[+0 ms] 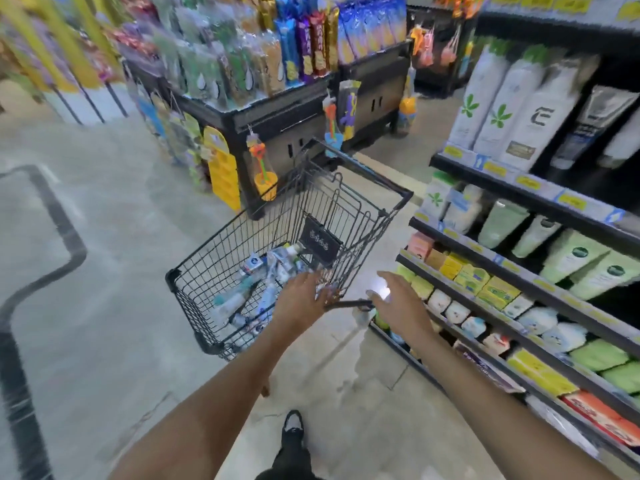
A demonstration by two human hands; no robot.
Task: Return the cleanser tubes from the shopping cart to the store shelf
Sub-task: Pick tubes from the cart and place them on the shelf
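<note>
Wire shopping cart [349,216] stands on grey floor [104,306], holding a loose pile of cleanser tubes [256,289]. Store shelf [526,188] at right carries rows of tubes and boxes.

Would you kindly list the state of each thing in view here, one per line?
shopping cart: upright in the aisle, beside the shelf, tubes inside.
cleanser tubes: lying jumbled on the cart floor.
left hand: fingers straight, over the cart's near end, holding nothing.
right hand: open by the cart handle; contact unclear.
store shelf: stocked.
</note>
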